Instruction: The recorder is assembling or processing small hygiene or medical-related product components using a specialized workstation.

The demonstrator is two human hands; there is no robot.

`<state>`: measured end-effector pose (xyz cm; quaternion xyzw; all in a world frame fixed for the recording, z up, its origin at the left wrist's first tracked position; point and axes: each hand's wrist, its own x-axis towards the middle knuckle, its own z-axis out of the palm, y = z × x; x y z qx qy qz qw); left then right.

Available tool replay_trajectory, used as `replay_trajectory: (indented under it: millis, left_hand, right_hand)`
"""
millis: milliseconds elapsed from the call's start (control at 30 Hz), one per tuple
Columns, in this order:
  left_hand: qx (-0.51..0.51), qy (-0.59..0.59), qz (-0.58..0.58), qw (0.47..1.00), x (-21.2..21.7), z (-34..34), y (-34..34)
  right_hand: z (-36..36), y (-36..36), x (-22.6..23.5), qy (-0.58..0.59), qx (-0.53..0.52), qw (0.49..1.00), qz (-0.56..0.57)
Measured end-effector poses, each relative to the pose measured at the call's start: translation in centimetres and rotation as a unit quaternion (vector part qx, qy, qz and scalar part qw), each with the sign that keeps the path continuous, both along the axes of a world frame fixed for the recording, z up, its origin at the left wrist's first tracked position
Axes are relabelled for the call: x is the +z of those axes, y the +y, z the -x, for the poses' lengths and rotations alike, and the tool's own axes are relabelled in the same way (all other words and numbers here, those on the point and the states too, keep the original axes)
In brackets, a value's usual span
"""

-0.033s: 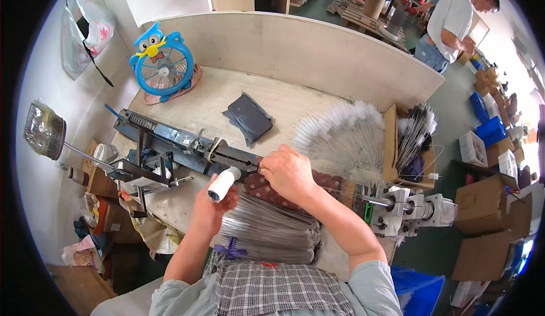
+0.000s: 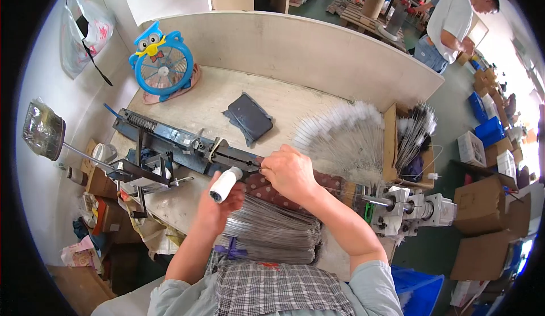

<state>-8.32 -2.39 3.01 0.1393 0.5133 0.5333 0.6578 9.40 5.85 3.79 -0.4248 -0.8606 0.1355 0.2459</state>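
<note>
A long dark metal bench device (image 2: 181, 146) with a coil spring runs slantwise across the bench. In front of its right end, my left hand (image 2: 218, 205) is closed around a white cylindrical handle (image 2: 226, 184) with a dark end. Some of its fingers are hidden or blurred. At the device's right tip, the fingers of my right hand (image 2: 288, 171) are pinched together; what is between them is too small to make out. Beneath my hands lie a thick bundle of thin metal wires (image 2: 272, 231) and a brown polka-dot cloth (image 2: 318, 185).
A dark flat case (image 2: 250, 117) lies behind the device, and a blue fan (image 2: 163, 69) stands at the back left. Fanned white-tipped wires (image 2: 346, 134) lie beside a cardboard box (image 2: 390, 146). Right is a motorised metal unit (image 2: 417, 208). Another person (image 2: 448, 26) stands beyond the partition.
My left hand has shifted slightly to the right, its fingers moving at the white handle. My right hand stays at the device's tip, almost unmoved.
</note>
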Motion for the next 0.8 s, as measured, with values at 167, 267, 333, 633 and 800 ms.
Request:
replay_trajectory:
  millis: [167,267,333,633,800]
  left_hand:
    - [-0.254,0.372,-0.121,0.884,-2.5,-1.4,1.4]
    - [-0.299,0.570,-0.061,0.763,-3.5,-1.0,2.6]
    - [-0.287,0.508,-0.050,0.811,-4.8,-1.0,2.7]
    - [-0.142,0.182,-0.147,0.962,-7.1,-4.5,1.6]
    - [-0.210,0.484,-0.137,0.838,-5.1,-2.9,2.5]
  right_hand:
    - [0.5,0.2,1.4,-0.032,-0.006,0.999,0.037]
    - [0.2,0.4,1.1,-0.034,0.000,0.999,0.013]
    - [-0.6,-0.1,1.1,-0.005,0.013,1.000,-0.010]
    - [-5.5,-5.4,-2.8,0.057,0.050,0.996,-0.036]
    - [-2.5,-1.9,-5.8,0.099,-0.025,0.994,-0.043]
